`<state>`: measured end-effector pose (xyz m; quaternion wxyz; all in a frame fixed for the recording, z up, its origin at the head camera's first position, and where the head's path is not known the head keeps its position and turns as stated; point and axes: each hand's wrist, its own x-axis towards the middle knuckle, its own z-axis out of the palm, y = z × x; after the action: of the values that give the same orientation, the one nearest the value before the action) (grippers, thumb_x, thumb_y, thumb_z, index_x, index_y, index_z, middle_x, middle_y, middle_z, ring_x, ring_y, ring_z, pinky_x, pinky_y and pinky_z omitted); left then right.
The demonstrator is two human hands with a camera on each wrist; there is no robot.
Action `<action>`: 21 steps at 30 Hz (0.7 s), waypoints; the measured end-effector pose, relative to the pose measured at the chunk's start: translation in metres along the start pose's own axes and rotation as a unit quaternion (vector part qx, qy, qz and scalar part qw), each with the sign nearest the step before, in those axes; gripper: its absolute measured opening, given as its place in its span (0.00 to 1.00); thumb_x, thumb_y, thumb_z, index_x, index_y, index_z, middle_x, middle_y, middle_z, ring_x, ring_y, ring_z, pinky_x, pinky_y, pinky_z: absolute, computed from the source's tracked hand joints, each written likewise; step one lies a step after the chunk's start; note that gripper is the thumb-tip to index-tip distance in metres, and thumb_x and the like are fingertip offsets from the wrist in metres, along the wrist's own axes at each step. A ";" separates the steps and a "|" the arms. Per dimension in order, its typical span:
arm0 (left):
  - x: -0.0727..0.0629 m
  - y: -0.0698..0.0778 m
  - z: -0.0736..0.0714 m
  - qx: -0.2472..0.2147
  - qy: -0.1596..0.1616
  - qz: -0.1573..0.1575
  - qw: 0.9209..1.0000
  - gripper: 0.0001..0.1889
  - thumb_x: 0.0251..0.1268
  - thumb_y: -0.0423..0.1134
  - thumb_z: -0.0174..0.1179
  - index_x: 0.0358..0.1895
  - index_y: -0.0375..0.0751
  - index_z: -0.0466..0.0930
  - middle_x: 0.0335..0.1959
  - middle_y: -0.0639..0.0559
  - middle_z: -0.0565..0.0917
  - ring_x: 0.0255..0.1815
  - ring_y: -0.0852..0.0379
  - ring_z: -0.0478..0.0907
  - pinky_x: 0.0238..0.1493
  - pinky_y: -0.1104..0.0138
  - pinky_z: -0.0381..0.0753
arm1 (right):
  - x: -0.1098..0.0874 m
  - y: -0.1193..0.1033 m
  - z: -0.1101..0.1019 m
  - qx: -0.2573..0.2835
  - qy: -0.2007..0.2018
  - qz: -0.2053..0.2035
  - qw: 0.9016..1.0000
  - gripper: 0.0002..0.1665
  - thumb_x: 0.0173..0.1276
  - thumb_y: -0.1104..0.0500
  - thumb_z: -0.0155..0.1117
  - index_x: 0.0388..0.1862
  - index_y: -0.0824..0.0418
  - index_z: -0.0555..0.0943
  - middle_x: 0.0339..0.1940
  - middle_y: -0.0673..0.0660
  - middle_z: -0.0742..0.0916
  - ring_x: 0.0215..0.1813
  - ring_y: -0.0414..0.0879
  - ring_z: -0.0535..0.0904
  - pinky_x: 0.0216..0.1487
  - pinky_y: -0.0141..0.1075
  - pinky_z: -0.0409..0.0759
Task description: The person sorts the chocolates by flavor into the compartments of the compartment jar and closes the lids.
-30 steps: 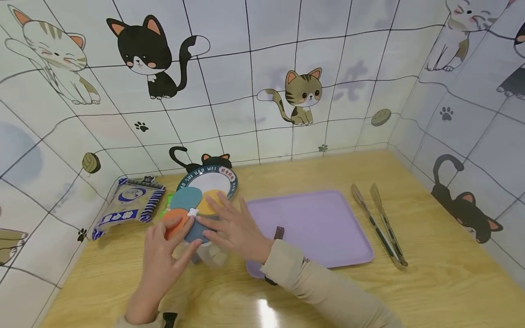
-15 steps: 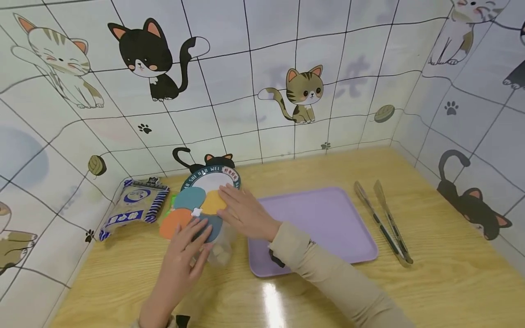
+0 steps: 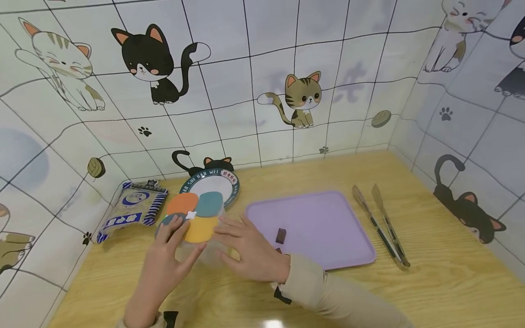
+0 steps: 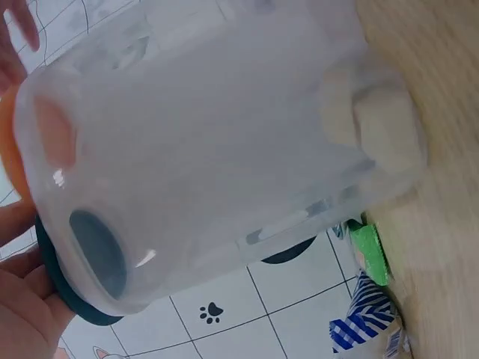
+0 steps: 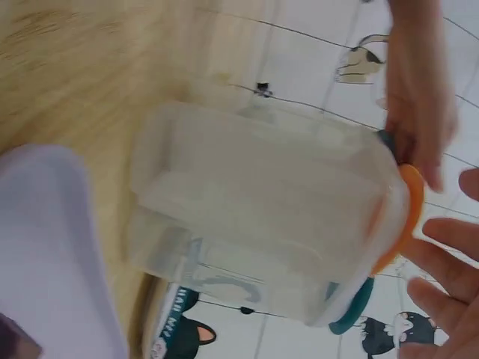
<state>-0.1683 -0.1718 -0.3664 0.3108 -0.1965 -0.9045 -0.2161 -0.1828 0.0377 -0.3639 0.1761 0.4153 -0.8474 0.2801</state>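
A tall translucent plastic container point(image 4: 209, 134) stands on the table, with a lid point(image 3: 203, 230) of orange, teal, yellow and dark blue petals around a small white star. Pale chunks point(image 4: 389, 127) lie at its bottom in the left wrist view. My left hand point(image 3: 162, 262) holds the lid at its dark blue petal, fingers on top and thumb toward the front edge. Beside the yellow petal, my right hand point(image 3: 258, 255) has its fingers extended along the lid's right side. Whether those fingertips touch it is hard to tell.
To the right lies a lilac tray point(image 3: 320, 223) carrying a dark brown block point(image 3: 280, 236) and part of another. Metal tongs point(image 3: 381, 225) rest beyond it. Behind the container are a round plate point(image 3: 234, 184), a blue-and-white bag point(image 3: 133, 205) and a green packet point(image 4: 372, 254). Printed walls border the table.
The lid has turned clockwise seen from above: teal moved from upper left to upper right, yellow from right to front. My right hand has shifted nearer to me along the lid's side.
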 end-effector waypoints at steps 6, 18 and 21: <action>-0.001 -0.004 0.004 -0.023 0.005 0.008 1.000 0.28 0.39 0.41 0.70 0.47 0.32 0.76 0.49 0.39 0.75 0.52 0.44 0.72 0.41 0.53 0.75 | 0.017 0.011 -0.009 0.041 -0.060 -0.035 0.997 0.21 0.63 0.52 0.55 0.52 0.60 0.76 0.58 0.54 0.77 0.69 0.50 0.60 0.67 0.50 0.55; -0.006 -0.008 0.005 -0.073 -0.016 0.031 0.997 0.28 0.42 0.36 0.68 0.51 0.35 0.74 0.51 0.41 0.73 0.56 0.46 0.68 0.59 0.85 0.53 | 0.039 0.040 -0.006 0.092 -0.133 -0.014 0.987 0.25 0.64 0.48 0.53 0.59 0.52 0.71 0.63 0.48 0.72 0.70 0.46 0.56 0.66 0.55 0.50; -0.004 -0.008 0.005 -0.072 -0.021 0.028 0.997 0.33 0.44 0.36 0.67 0.58 0.34 0.67 0.51 0.41 0.73 0.54 0.47 0.69 0.58 0.82 0.56 | 0.044 0.037 -0.004 0.102 -0.074 0.006 0.992 0.19 0.67 0.51 0.48 0.54 0.53 0.76 0.53 0.48 0.81 0.60 0.44 0.71 0.62 0.43 0.64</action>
<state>-0.1716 -0.1772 -0.3747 0.2831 -0.2482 -0.8869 -0.2676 -0.2390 0.0317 -0.3498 0.0680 0.4460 -0.8273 0.3347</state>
